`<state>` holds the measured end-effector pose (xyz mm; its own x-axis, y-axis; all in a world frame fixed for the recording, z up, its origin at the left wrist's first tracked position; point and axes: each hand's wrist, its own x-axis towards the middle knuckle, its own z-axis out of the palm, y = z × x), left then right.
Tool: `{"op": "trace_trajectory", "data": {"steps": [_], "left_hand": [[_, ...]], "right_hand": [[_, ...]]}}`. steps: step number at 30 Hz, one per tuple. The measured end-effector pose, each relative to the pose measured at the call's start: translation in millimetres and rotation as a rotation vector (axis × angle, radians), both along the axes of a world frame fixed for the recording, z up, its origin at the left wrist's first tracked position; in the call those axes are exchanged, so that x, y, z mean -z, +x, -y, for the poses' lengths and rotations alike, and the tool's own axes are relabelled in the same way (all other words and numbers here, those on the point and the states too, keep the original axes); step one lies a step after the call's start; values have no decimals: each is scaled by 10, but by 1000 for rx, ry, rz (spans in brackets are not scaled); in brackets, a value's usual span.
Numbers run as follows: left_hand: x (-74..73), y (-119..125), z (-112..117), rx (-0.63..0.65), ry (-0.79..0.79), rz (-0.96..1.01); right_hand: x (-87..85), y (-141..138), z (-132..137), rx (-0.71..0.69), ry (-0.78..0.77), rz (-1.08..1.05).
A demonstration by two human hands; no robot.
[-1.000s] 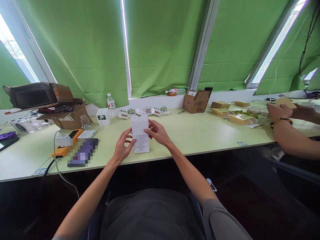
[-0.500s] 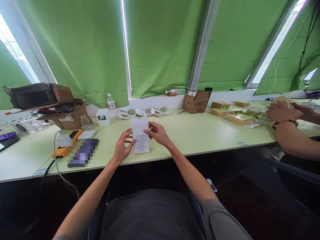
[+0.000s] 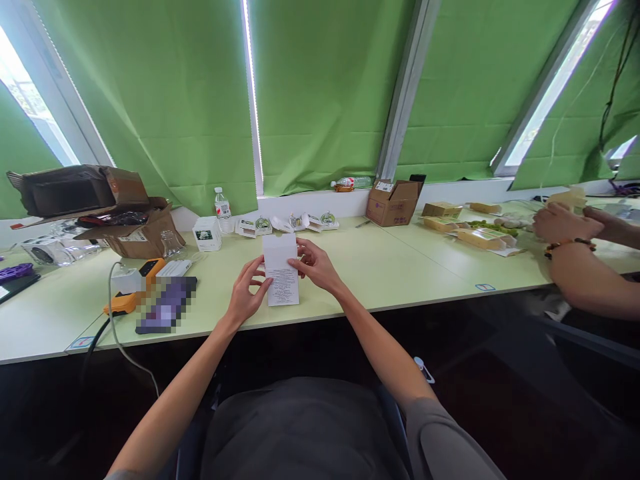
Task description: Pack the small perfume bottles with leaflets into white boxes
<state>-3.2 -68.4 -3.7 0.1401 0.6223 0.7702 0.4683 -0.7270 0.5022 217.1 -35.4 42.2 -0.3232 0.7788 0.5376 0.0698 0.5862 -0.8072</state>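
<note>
A white box with printed text on its near side (image 3: 283, 283) stands upright near the front edge of the table, between my two hands. From the left, my left hand (image 3: 247, 290) grips its edge, thumb on the printed face. My right hand (image 3: 317, 265) holds the opposite edge higher up, with its thumb pressed on the front and the fingers partly hidden behind. The upper part of the box is plain white. Beyond it lies a row of white packs with green round prints (image 3: 263, 227).
To the left are a phone (image 3: 167, 305), an orange device (image 3: 123, 305), a white box (image 3: 207, 233) and a water bottle (image 3: 223, 212). Cardboard boxes (image 3: 135, 233) stack further left, with another (image 3: 393, 203) at the back. On the right, a co-worker's hands (image 3: 567, 223) work near yellow boxes (image 3: 485, 238).
Almost nothing differs. My hands keep the same hold on the white box; the co-worker's hands at the right have shifted very slightly.
</note>
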Motion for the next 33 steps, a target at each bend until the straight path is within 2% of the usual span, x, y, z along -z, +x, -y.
{"op": "trace_trajectory", "data": {"steps": [18, 33], "left_hand": [[20, -5, -16, -7, 1, -5], [6, 3, 5, -22, 15, -8]], "right_hand": [[-38, -2, 45, -3, 3, 29], [4, -8, 7, 3, 7, 31]]}}
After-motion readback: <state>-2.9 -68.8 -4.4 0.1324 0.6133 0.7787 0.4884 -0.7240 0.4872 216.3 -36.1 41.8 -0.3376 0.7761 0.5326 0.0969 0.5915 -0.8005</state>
